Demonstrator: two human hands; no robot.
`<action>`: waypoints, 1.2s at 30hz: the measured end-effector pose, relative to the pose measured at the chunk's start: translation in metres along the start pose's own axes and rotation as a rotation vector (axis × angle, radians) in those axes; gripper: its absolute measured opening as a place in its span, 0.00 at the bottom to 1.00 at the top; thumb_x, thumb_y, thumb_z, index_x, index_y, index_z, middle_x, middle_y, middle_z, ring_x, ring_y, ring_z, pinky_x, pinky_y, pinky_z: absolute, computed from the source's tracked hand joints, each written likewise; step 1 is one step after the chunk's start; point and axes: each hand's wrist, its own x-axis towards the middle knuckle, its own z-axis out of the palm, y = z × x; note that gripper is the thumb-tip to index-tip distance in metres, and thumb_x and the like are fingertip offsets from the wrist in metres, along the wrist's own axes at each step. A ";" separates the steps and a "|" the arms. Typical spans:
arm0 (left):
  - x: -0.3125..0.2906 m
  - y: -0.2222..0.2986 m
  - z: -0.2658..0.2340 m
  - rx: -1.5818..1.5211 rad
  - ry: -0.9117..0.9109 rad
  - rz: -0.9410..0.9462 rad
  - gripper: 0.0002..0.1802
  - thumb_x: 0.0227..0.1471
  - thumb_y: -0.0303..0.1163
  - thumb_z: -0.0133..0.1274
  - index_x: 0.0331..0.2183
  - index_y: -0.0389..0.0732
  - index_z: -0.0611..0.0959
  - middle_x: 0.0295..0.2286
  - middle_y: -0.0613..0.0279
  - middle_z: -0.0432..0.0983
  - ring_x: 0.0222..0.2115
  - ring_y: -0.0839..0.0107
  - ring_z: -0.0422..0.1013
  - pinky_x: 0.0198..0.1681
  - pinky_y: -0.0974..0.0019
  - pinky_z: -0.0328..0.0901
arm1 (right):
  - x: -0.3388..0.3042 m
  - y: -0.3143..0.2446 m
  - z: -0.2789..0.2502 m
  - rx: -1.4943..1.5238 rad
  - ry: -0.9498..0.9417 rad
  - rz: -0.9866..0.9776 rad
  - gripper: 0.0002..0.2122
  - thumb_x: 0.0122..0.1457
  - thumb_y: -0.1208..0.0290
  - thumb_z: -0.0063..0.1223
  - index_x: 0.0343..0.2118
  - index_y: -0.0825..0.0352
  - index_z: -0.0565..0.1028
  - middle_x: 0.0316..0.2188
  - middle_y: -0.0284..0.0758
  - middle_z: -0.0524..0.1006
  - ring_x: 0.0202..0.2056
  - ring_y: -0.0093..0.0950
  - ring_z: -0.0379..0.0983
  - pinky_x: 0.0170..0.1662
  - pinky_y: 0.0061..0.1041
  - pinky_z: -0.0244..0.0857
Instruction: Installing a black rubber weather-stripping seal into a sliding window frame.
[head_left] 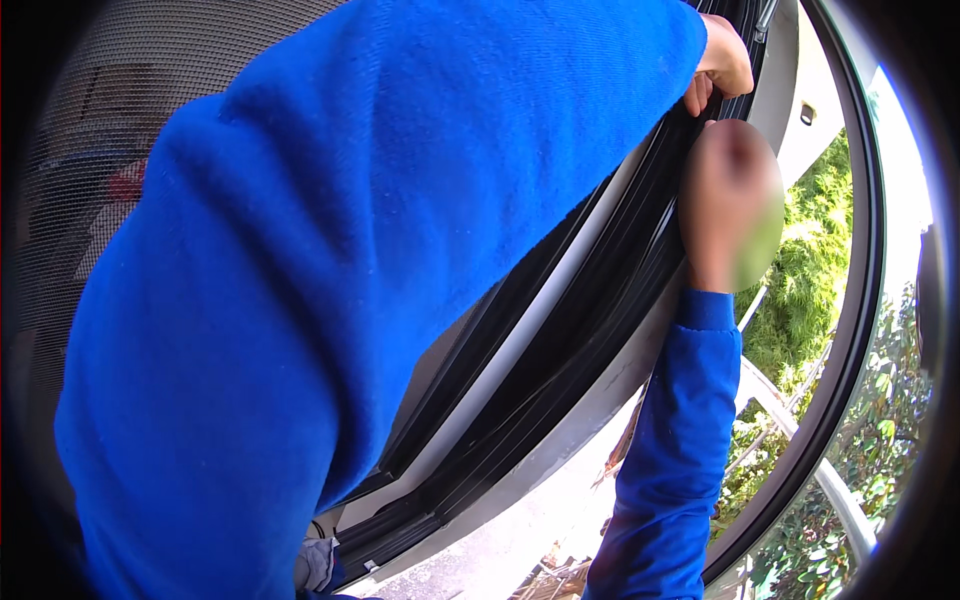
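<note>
My left arm, in a blue sleeve, crosses the head view from the lower left. At its end my left hand (728, 62) is bent at the wrist, fingers curled in against a long black window frame (560, 330) with several parallel ridges. What those fingers hold, if anything, is hidden. Just below it, my right hand (712, 215) reaches up along the outer side of the same frame, close to the left hand. A blur covers its fingers, so their grip does not show.
A dark mesh screen (130, 75) fills the left, with dim objects behind it. Curved glass with a dark edge (868, 200) bounds the right side. Outside are green shrubs (820, 230) and a pale pole (840, 500). A pale sill (590, 400) runs below the frame.
</note>
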 end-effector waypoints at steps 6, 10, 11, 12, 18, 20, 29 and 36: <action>-0.061 0.005 0.012 -0.883 0.244 -0.048 0.17 0.56 0.29 0.47 0.37 0.23 0.82 0.34 0.38 0.81 0.31 0.57 0.81 0.36 0.63 0.78 | -0.002 -0.008 0.002 -0.175 -0.041 -0.103 0.12 0.53 0.67 0.62 0.38 0.69 0.79 0.23 0.31 0.73 0.29 0.24 0.68 0.36 0.26 0.65; 0.003 -0.037 -0.005 -0.587 -0.196 -0.177 0.21 0.61 0.33 0.40 0.38 0.26 0.83 0.33 0.43 0.82 0.31 0.64 0.82 0.38 0.72 0.76 | -0.002 -0.027 0.027 -0.128 -0.060 -0.111 0.12 0.53 0.68 0.61 0.39 0.68 0.79 0.23 0.31 0.73 0.30 0.26 0.69 0.36 0.27 0.65; -0.002 -0.004 0.002 -0.478 -0.047 -0.132 0.22 0.63 0.33 0.38 0.39 0.28 0.83 0.32 0.46 0.83 0.31 0.66 0.82 0.39 0.75 0.75 | -0.003 -0.014 0.008 -0.151 -0.046 -0.052 0.12 0.53 0.68 0.61 0.38 0.68 0.79 0.23 0.31 0.73 0.31 0.26 0.69 0.36 0.28 0.65; -0.013 0.011 0.004 -0.379 0.121 -0.112 0.24 0.64 0.34 0.36 0.39 0.29 0.84 0.32 0.49 0.83 0.31 0.69 0.82 0.39 0.78 0.74 | -0.005 -0.012 -0.001 -0.147 -0.042 -0.009 0.12 0.53 0.68 0.61 0.38 0.67 0.79 0.23 0.31 0.73 0.31 0.27 0.69 0.37 0.28 0.65; 0.004 -0.058 -0.004 -0.676 0.007 -0.408 0.23 0.62 0.28 0.35 0.36 0.17 0.80 0.35 0.36 0.80 0.36 0.56 0.81 0.44 0.66 0.75 | -0.019 -0.044 0.037 -0.104 -0.077 -0.115 0.11 0.52 0.67 0.61 0.36 0.66 0.79 0.23 0.31 0.72 0.31 0.28 0.68 0.38 0.29 0.64; -0.016 0.010 0.020 -0.502 0.220 -0.100 0.17 0.55 0.31 0.44 0.35 0.29 0.84 0.32 0.50 0.83 0.31 0.68 0.81 0.38 0.70 0.75 | -0.022 -0.017 -0.007 -0.241 -0.034 -0.069 0.11 0.52 0.67 0.61 0.37 0.66 0.79 0.23 0.31 0.73 0.31 0.28 0.68 0.38 0.29 0.64; -0.078 0.000 0.048 -0.734 0.361 -0.054 0.20 0.51 0.32 0.49 0.43 0.30 0.82 0.37 0.50 0.83 0.30 0.70 0.82 0.32 0.71 0.77 | -0.028 -0.025 0.004 -0.267 -0.078 -0.169 0.14 0.52 0.68 0.61 0.42 0.65 0.78 0.18 0.28 0.73 0.32 0.27 0.67 0.38 0.28 0.64; -0.073 -0.003 0.041 -0.739 0.334 -0.064 0.19 0.53 0.31 0.48 0.42 0.27 0.81 0.37 0.49 0.82 0.31 0.70 0.82 0.34 0.70 0.77 | -0.039 -0.035 0.000 -0.303 -0.146 -0.225 0.17 0.51 0.72 0.60 0.45 0.64 0.77 0.18 0.28 0.72 0.34 0.27 0.67 0.40 0.28 0.64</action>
